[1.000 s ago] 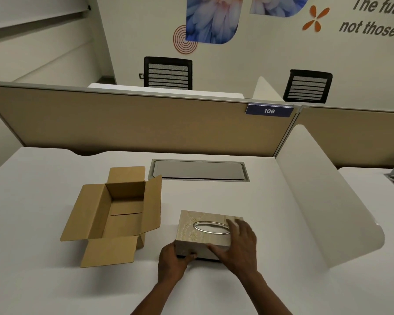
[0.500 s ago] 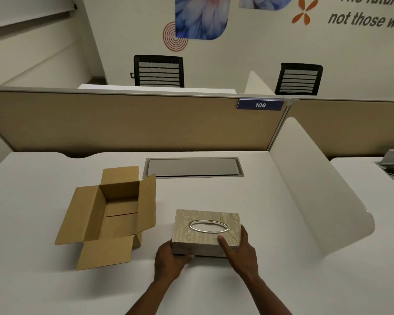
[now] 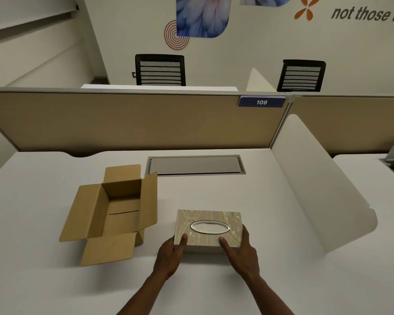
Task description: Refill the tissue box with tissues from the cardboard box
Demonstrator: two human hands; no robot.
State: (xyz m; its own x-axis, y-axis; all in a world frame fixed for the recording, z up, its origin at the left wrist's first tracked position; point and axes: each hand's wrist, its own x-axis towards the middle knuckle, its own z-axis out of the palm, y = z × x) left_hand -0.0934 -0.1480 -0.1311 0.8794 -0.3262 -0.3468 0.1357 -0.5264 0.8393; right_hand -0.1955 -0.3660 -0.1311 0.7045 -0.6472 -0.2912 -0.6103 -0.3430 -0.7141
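Note:
A beige patterned tissue box with a silver oval slot lies flat on the white desk. My left hand grips its near left corner, thumb on the lid. My right hand grips its near right corner, thumb on top and fingers along the right side. To the left stands the brown cardboard box, its flaps spread open; its inside shows only bare cardboard. No tissue shows in the slot.
A grey cable hatch is set in the desk behind the tissue box. A tan partition closes the back, and a white curved divider walls the right side. Two black chairs stand beyond.
The tissue box has straightened square to me. My right hand slid from the lid to the near right corner; my left thumb came up onto the lid.

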